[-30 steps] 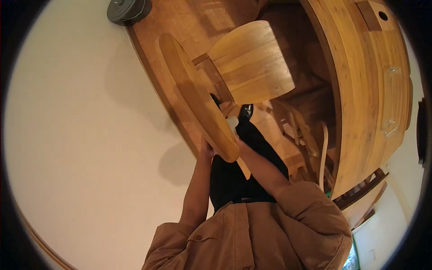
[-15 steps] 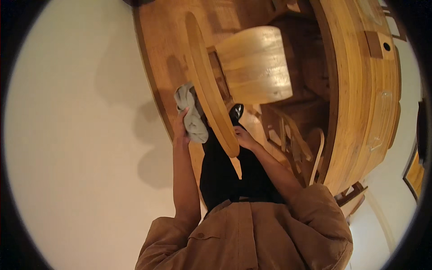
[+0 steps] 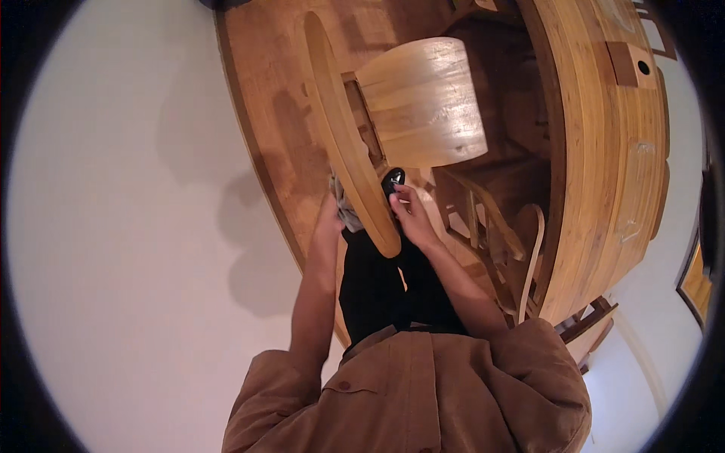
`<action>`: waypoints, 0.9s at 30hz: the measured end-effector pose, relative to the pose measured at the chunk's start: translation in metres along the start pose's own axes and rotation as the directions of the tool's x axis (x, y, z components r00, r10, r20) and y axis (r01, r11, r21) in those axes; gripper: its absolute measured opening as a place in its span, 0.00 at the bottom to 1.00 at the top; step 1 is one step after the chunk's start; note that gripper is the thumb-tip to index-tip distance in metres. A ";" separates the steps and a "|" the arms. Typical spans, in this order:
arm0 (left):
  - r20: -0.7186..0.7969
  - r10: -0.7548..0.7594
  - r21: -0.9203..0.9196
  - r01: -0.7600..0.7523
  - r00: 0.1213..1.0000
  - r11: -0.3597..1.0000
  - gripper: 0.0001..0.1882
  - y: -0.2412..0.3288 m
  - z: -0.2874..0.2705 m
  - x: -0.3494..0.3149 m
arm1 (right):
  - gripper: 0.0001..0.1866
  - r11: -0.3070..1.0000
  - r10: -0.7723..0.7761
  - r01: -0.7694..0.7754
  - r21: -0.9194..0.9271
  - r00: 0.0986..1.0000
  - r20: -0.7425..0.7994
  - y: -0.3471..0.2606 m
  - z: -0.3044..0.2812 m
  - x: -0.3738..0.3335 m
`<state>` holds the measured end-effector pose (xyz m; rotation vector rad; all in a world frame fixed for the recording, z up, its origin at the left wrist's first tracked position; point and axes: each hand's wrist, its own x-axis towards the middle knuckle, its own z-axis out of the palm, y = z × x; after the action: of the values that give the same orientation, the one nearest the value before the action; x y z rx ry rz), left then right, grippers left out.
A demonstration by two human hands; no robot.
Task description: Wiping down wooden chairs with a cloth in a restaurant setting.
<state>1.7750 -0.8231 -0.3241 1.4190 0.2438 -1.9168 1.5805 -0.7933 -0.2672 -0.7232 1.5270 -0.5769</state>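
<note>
A wooden chair stands in front of me, its long curved backrest (image 3: 343,136) toward me and its pale seat (image 3: 423,102) beyond to the right. At the backrest's left side, my left hand (image 3: 331,215) is closed on a grey cloth (image 3: 350,215). The backrest hides much of the cloth and some of those fingers. My right hand (image 3: 411,215) is at the backrest's right side near its lower end, fingers bent and apart, with nothing seen in them. Whether its fingertips touch the wood I cannot tell. Just beyond them shows a black shoe (image 3: 393,180).
On the right runs a long wooden table (image 3: 596,151), with a wooden box (image 3: 630,64) with a dark round hole on it. Another wooden chair (image 3: 529,257) is by the table's near side. A pale wall (image 3: 121,226) rises on the left above the wooden floor (image 3: 260,83).
My left hand and the cloth have moved right, partly behind the backrest. My right hand has moved a little farther from me along the backrest, its fingers now showing.
</note>
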 end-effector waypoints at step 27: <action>0.367 0.226 0.667 -0.425 0.902 0.612 0.20 0.188 0.140 0.059 | 0.37 0.873 -0.277 0.234 -0.427 0.960 -0.040 -0.072 0.043 -0.051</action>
<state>1.7837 -1.0596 -0.2757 1.5265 -0.9801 -1.9117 1.6315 -0.8016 -0.1836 -1.2602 1.6828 -0.4887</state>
